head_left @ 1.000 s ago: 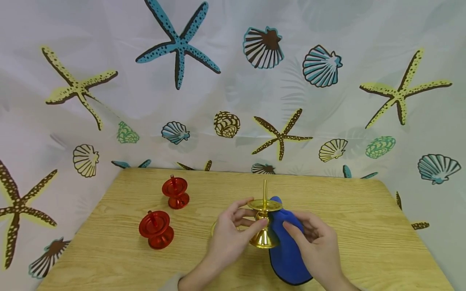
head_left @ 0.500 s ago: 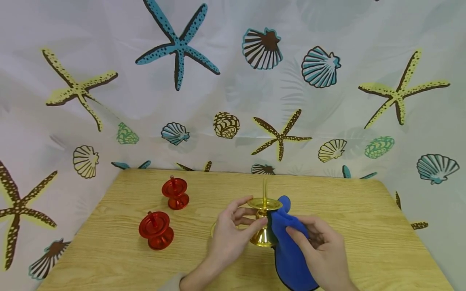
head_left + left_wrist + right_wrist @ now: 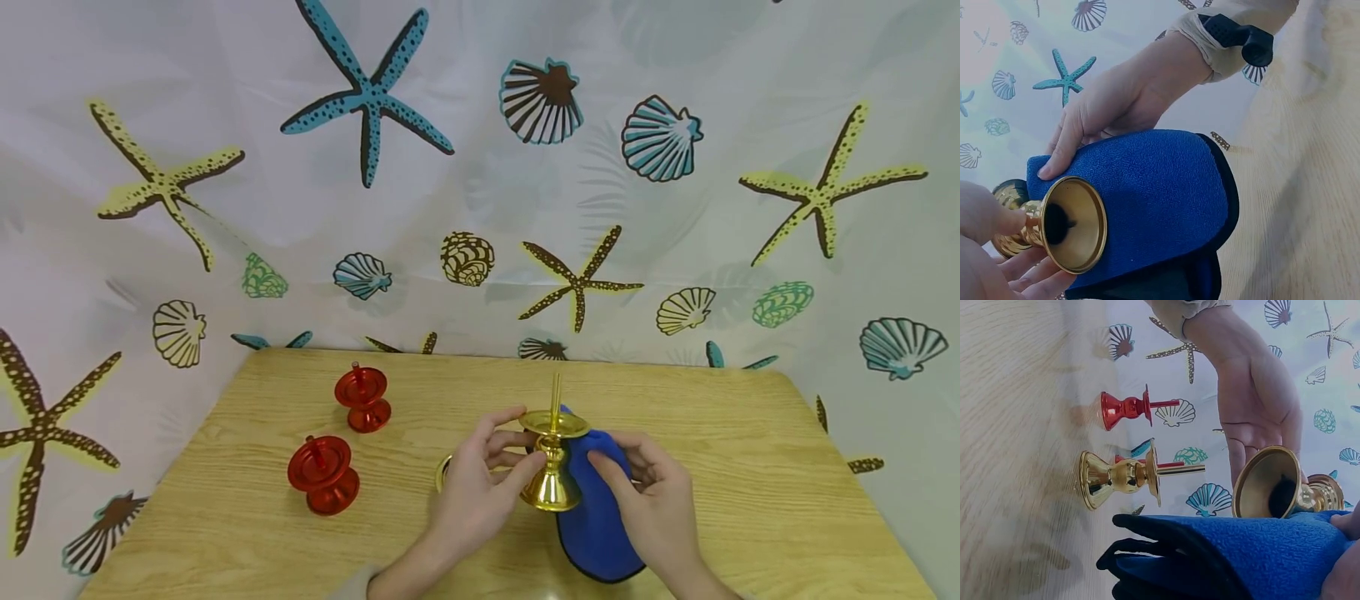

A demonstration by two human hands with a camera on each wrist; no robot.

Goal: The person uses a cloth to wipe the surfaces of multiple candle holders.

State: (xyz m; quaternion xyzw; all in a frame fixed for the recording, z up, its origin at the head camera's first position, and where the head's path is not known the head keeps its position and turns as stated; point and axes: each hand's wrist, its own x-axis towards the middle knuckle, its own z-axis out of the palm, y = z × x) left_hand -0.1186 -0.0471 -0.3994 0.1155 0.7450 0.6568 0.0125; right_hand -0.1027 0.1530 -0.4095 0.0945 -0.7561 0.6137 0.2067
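My left hand (image 3: 480, 479) grips a shiny gold candlestick (image 3: 552, 489) round its stem, thumb in front, and holds it upright above the table. A thin spike rises from its dish. In the left wrist view the candlestick's hollow base (image 3: 1088, 219) faces the camera. My right hand (image 3: 663, 508) pinches a folded blue cloth (image 3: 600, 533) with black edging, thumb on the near side. The cloth lies against the right and rear of the candlestick; what it touches behind is hidden. A second gold candlestick (image 3: 1125, 477) stands on the table, mostly hidden by my left hand in the head view.
Two red candlesticks, a nearer one (image 3: 322, 475) and a farther one (image 3: 362, 398), stand on the left of the wooden table (image 3: 765, 483). A white curtain (image 3: 450, 192) printed with starfish and shells hangs behind and along both sides.
The cloth and my right hand moved down and right along the candlestick, then back up and left. The held candlestick shifted slightly right. The standing candlesticks stayed put.
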